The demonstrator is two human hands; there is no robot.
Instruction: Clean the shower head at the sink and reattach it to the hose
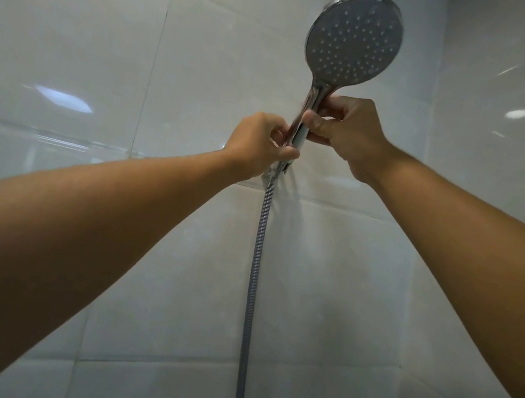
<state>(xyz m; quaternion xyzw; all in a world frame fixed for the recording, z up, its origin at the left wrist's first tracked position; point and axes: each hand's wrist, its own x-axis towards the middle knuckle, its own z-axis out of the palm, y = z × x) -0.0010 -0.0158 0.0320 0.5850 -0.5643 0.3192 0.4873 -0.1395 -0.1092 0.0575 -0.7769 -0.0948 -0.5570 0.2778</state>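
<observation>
Head view: both hands are up on the shower head [353, 40], against a white tiled wall [74, 28].

Right hand [345, 129] is closed around the chrome handle just under the round face, thumb across the front. Left hand [256, 142] is closed just below it, at the bottom end of the handle, fingers pinching where the hose [256, 267] joins. A bit of a wall bracket seems to show behind the left fingers, but it is mostly hidden; cannot tell if the handle sits in it or is clear of it.

Orientation: long axis near vertical, leaning slightly so the top sits right of the grip. Spray face is above the right hand, nozzles toward the camera and tipped down a little. The hose hangs straight down from below the left hand and leaves the frame at the bottom.

Step, my read: the hose joint is being worked, one hand bracing and the other at the nut. No sink is in view, and nothing shows whether this is removal for cleaning or refitting afterwards.

Next move calls for: right hand holds the handle from rotating, left hand turns the nut squarely on its thread, hose kept untwisted. Risk: wet chrome slipping, or a cross-threaded nut.
</observation>
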